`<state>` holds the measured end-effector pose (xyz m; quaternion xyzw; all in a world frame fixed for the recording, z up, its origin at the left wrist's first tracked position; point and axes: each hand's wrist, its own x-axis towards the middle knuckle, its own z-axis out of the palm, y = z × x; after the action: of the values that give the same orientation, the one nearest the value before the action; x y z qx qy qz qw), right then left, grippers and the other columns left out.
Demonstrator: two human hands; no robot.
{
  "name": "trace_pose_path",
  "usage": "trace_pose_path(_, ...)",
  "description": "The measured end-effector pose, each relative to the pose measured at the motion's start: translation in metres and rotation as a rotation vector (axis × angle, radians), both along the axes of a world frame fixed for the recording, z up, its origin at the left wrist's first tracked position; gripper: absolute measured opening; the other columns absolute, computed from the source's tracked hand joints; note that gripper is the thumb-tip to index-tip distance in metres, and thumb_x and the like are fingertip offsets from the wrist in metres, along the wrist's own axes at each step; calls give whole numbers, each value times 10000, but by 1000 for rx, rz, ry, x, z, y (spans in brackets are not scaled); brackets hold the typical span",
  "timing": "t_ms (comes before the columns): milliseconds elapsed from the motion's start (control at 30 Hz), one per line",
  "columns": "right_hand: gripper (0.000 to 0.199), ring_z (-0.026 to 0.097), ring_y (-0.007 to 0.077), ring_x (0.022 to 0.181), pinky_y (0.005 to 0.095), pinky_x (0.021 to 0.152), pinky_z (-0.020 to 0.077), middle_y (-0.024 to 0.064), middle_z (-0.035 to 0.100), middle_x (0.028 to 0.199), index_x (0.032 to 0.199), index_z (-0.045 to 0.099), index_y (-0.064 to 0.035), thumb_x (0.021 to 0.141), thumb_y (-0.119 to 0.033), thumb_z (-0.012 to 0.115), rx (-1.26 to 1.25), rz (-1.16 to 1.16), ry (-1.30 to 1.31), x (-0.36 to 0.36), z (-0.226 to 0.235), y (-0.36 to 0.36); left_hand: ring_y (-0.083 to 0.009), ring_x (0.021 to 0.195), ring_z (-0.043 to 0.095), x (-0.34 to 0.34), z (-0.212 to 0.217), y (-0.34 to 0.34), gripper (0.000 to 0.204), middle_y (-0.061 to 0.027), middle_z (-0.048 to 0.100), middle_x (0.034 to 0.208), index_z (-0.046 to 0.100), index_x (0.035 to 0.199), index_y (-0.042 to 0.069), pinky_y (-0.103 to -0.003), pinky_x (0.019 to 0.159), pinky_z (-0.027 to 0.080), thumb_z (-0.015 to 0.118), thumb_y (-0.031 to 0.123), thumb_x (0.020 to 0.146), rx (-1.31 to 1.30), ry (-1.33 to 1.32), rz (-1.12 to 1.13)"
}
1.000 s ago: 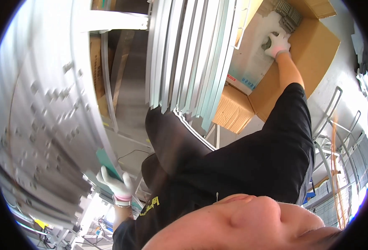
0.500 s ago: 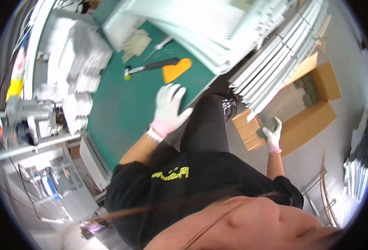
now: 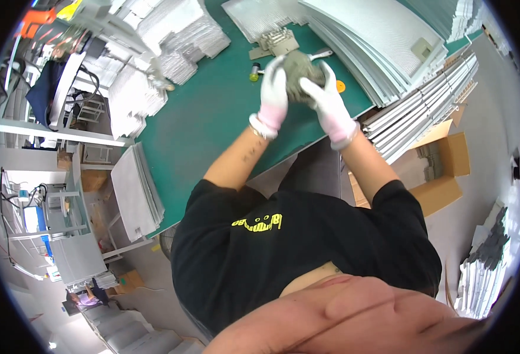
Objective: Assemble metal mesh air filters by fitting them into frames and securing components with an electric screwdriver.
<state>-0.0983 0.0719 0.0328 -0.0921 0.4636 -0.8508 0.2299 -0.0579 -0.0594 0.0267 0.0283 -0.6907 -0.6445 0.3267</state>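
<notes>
Since the grey-green pieces (image 3: 300,72) seem loose, the left hand (image 3: 273,97) and right hand (image 3: 329,105) clasp them from opposite sides, each grip curled closed; they're over the worktop (image 3: 201,124), upper centre of the frame.

Ridged white panels (image 3: 180,44) are lying stacked on the green tabletop (image 3: 198,138); flat pale panels (image 3: 133,192) are resting at its left edge. 1 yellow-green-tipped mallet (image 3: 254,73) is lying partly hidden. Long pale metal channels (image 3: 428,103) are forming a bundle past the right edge.
</notes>
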Motion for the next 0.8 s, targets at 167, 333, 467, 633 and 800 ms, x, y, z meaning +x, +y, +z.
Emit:
trace_pose_path(167,990,412,274,1348,561,1045,350,112,410,1497,1576,143,-96,849,-414,734,224,86,-70,-42,30,-49,-250,1098,609,-73,-37,-115,318,-148,661,1153,602,1211,-6,-334,985,460,449,199,1021,74,-250,-58)
trace_pose_path(333,876,460,254,1301,446,1050,391,124,420,1477,1560,196,-68,887,-343,685,341,33,-6,-82,9,-52,-383,962,651,-86,-35,-118,320,-198,682,1018,674,1092,69,-459,898,509,445,253,967,-962,-555,297)
trace_pose_path(467,685,466,226,1299,423,1060,392,99,440,1475,1530,304,-82,946,-275,607,390,203,21,-98,-2,-51,-374,929,661,-75,-19,-119,314,-187,681,983,687,1060,92,-473,865,520,447,274,974,-1072,-688,346)
trace_pose_path(633,592,469,261,1324,402,1110,375,114,491,1438,1498,422,-146,939,-255,585,798,194,445,-97,-4,-45,-337,899,674,-26,-20,-141,294,-146,686,954,686,982,97,-466,818,533,493,318,962,-951,-560,474)
trace_pose_path(800,461,486,363,1292,411,1133,355,228,549,1340,1360,569,-88,900,-119,573,832,-149,1148,-84,2,-26,-335,966,671,131,0,-153,247,-152,706,1036,692,1085,59,-430,873,531,621,217,909,-1028,-372,648)
